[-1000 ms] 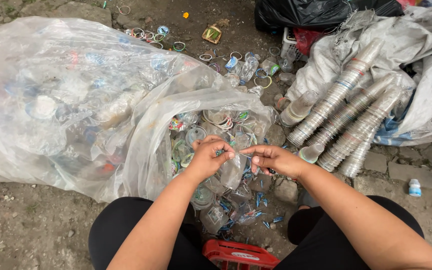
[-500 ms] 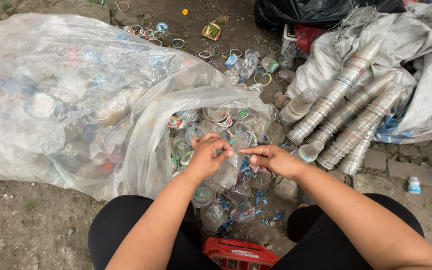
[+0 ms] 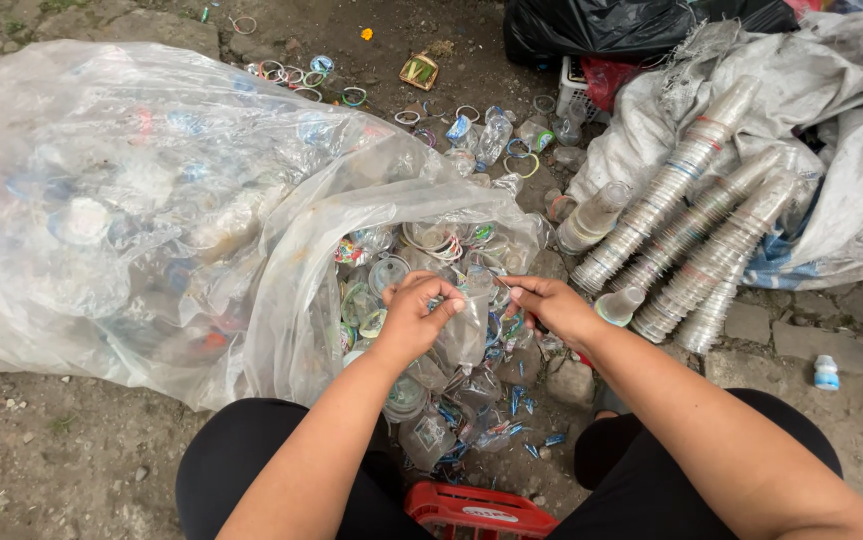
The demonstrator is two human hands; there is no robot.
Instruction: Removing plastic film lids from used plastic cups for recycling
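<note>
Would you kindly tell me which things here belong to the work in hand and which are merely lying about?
In hand:
left hand
right hand
clear plastic cup held between them
loose cups and lids below

Lying about:
big clear bag
stacked cups
black bag
small bottle
red crate

Big clear plastic sack [image 3: 121,200] of used cups at left, mouth open toward centre (contents blurred). Black bag [image 3: 601,25] top right. Small white bottle, blue cap [image 3: 826,372], far right on ground.
</note>
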